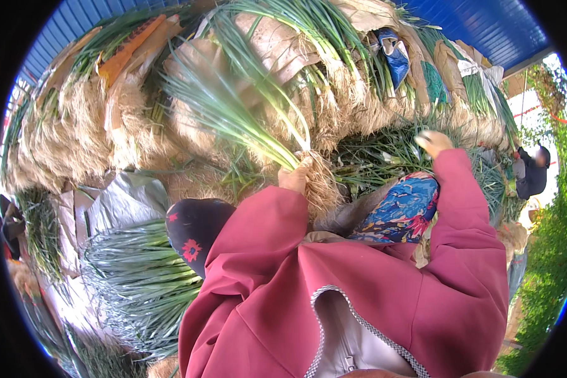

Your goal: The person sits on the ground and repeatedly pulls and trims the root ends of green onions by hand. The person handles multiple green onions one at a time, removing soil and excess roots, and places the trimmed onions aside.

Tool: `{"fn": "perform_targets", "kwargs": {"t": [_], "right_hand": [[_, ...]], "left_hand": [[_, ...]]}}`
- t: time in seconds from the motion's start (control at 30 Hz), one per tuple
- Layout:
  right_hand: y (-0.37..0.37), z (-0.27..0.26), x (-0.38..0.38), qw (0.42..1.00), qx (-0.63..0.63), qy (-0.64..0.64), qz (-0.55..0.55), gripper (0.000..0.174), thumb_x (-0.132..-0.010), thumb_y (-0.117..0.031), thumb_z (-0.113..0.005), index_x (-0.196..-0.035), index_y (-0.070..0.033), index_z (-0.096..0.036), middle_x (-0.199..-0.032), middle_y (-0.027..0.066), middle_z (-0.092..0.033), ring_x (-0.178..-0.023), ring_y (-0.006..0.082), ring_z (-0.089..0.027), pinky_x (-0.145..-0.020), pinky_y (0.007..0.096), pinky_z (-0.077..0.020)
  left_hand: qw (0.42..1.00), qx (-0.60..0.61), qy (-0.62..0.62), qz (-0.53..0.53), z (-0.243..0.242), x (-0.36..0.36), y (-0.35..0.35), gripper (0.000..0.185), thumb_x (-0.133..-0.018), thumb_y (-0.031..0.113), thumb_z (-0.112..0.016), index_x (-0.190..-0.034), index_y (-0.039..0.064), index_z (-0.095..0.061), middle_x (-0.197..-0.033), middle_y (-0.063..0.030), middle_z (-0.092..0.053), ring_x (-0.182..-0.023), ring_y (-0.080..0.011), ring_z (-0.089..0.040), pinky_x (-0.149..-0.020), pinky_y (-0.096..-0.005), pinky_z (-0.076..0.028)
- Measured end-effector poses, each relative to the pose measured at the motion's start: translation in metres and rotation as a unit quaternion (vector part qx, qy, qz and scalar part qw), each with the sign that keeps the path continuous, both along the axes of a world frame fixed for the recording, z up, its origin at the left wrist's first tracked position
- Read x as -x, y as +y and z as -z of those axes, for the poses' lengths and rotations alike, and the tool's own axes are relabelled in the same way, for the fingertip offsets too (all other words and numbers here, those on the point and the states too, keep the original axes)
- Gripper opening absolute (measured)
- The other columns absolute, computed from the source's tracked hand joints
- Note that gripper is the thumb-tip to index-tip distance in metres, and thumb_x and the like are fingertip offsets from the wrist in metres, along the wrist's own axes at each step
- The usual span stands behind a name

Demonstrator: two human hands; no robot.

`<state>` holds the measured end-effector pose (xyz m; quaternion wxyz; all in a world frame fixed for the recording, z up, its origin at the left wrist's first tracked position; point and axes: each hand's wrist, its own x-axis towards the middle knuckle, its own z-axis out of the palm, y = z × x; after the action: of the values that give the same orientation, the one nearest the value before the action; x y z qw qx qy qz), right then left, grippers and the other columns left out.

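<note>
My left hand point(295, 178) is closed around a small bunch of green onions point(257, 141) just above their roots. The pale, stringy roots point(323, 184) hang beside that hand toward my lap, and the long leaves fan out to the upper left. Out to the right is my right hand point(434, 142), apart from the bunch and blurred at the fingers. Whether it holds anything is not clear. Below it lies a heap of loose green leaves and trimmings point(382, 158), close to my knee in patterned blue cloth point(399, 203).
A long stack of green onions with roots outward point(349, 108) curves ahead, partly covered by brown sacking point(274, 45). Laid green onions point(141, 283) and a silvery sheet point(130, 201) are at left. Another person point(531, 172) is at far right, near green foliage point(548, 264).
</note>
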<state>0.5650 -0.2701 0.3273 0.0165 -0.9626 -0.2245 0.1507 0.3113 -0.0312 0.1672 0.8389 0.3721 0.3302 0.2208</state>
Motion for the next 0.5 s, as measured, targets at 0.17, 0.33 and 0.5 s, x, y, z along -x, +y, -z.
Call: {"fn": "perform_targets", "kwargs": {"t": [0.17,0.33,0.5], "right_hand": [[0.152,0.078,0.101,0.899,-0.297,0.306,-0.1,0.047,-0.084,-0.043,-0.054,-0.099,0.001,-0.06,-0.096,0.015,-0.063,-0.097,0.0226,-0.056,-0.083,0.0344,-0.0425],[0.178,0.128,0.111,0.89,-0.344,0.292,-0.068,0.023,-0.086,-0.019,-0.056,-0.098,0.0,-0.061,-0.086,0.0101,-0.064,-0.076,0.0144,-0.059,-0.068,0.0265,-0.0474],[0.156,0.12,0.131,0.926,-0.228,0.195,-0.23,0.02,-0.084,-0.023,-0.053,-0.091,-0.008,-0.063,-0.069,0.0092,-0.061,-0.061,0.0155,-0.057,-0.056,0.0288,-0.044]], "left_hand": [[0.998,0.032,-0.032,0.046,-0.005,0.0,-0.01,0.029,-0.079,0.007,-0.06,-0.105,-0.004,-0.054,-0.069,-0.0069,-0.06,-0.048,-0.0095,-0.051,-0.041,-0.0205,-0.039],[0.996,-0.025,0.063,0.061,-0.017,0.011,0.007,0.021,-0.078,0.006,-0.058,-0.097,-0.001,-0.06,-0.06,-0.005,-0.057,-0.047,-0.01,-0.051,-0.041,-0.021,-0.037],[0.968,0.25,0.002,-0.023,-0.033,-0.006,0.016,0.018,-0.085,0.012,-0.053,-0.088,-0.004,-0.061,-0.054,0.0008,-0.047,-0.042,-0.0056,-0.038,-0.038,-0.0178,-0.03]]}}
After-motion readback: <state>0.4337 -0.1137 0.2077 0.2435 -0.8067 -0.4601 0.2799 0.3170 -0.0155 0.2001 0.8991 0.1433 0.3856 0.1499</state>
